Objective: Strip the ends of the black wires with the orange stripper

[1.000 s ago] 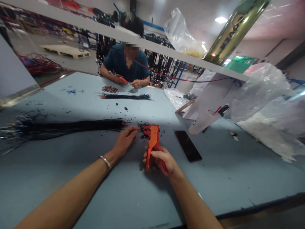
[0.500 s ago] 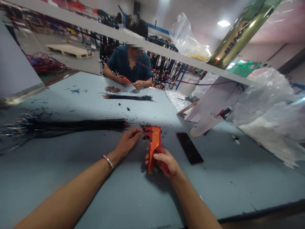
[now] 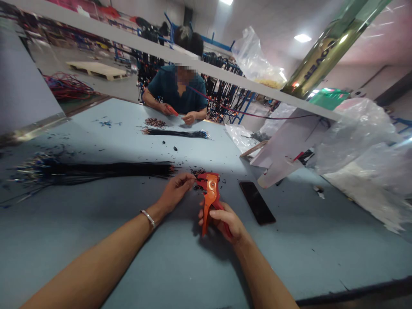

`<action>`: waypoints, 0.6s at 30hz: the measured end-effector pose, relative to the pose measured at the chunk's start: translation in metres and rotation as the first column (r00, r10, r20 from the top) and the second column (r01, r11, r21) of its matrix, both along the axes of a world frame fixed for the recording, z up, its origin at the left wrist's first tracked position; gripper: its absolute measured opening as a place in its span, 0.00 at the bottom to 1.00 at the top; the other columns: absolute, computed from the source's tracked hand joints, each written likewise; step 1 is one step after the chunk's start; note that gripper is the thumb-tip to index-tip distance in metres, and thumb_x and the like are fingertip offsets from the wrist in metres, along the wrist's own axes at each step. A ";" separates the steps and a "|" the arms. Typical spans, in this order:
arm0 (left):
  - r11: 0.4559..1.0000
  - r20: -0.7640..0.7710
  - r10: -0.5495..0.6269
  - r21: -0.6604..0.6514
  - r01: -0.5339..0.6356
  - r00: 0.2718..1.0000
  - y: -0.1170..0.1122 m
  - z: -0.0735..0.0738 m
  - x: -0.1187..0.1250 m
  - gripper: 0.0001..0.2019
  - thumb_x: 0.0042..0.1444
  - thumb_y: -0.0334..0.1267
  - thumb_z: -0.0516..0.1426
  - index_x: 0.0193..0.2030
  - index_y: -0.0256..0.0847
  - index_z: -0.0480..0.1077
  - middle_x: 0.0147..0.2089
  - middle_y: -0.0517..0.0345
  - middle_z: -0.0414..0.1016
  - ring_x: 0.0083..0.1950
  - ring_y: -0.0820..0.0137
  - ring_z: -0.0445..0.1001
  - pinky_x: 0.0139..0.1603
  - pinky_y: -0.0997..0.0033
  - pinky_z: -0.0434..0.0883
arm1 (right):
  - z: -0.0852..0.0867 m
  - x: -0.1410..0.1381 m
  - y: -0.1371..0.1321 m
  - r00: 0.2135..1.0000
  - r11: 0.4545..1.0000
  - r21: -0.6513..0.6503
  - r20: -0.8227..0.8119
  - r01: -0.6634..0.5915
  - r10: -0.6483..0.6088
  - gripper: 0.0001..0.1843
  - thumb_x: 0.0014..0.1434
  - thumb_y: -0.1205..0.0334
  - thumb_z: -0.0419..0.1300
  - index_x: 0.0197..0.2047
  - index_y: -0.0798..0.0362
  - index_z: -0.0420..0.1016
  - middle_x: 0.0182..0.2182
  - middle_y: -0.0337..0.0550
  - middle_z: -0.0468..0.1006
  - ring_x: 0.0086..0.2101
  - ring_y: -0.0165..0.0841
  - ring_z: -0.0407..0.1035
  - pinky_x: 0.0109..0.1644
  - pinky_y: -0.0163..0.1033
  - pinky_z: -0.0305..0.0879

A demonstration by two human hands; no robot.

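Blue-grey tabletop (image 3: 167, 266) spreads beneath the fingers. The left hand (image 3: 175, 189) has its fingertips pinched together, whatever they hold too small to tell; just right of them, the right hand (image 3: 228, 221) clasps an orange-red hand tool (image 3: 211, 189), whose squeeze could nip them. Farther left, brushing knuckles could scatter the black wires (image 3: 109, 169).
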State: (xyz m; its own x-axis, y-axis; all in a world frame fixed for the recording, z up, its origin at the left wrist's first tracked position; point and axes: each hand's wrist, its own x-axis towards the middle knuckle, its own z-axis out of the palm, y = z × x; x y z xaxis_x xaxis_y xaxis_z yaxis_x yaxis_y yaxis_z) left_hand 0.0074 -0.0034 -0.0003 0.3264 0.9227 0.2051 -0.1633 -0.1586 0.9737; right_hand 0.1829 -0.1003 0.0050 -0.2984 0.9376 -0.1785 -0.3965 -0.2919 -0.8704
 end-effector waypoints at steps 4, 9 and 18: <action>0.999 -0.023 -0.005 0.032 0.006 1.000 -0.001 0.001 0.000 0.14 0.54 0.49 0.59 0.33 0.38 0.72 0.24 0.65 0.61 0.27 0.75 0.58 0.31 0.74 0.58 | -0.001 0.000 -0.001 1.000 1.000 -0.013 0.008 0.001 -0.001 0.20 0.47 0.60 0.66 0.44 0.59 0.73 0.31 0.47 0.78 0.29 0.37 0.76 0.29 0.38 0.72; 0.999 -0.050 -0.002 0.049 0.004 0.999 -0.002 0.003 -0.001 0.15 0.53 0.49 0.60 0.31 0.38 0.72 0.24 0.64 0.61 0.28 0.74 0.58 0.30 0.74 0.58 | 0.000 -0.001 -0.002 1.000 1.000 -0.003 0.005 0.008 -0.008 0.19 0.48 0.59 0.66 0.42 0.58 0.73 0.31 0.45 0.76 0.28 0.35 0.74 0.28 0.37 0.71; 0.997 -0.048 0.019 0.073 -0.015 0.999 -0.002 0.004 -0.002 0.14 0.54 0.49 0.60 0.31 0.38 0.72 0.23 0.65 0.62 0.26 0.75 0.58 0.29 0.73 0.58 | 0.000 -0.008 0.000 0.993 0.996 0.015 0.075 0.093 -0.093 0.16 0.45 0.59 0.67 0.36 0.57 0.72 0.23 0.38 0.72 0.20 0.29 0.68 0.20 0.31 0.64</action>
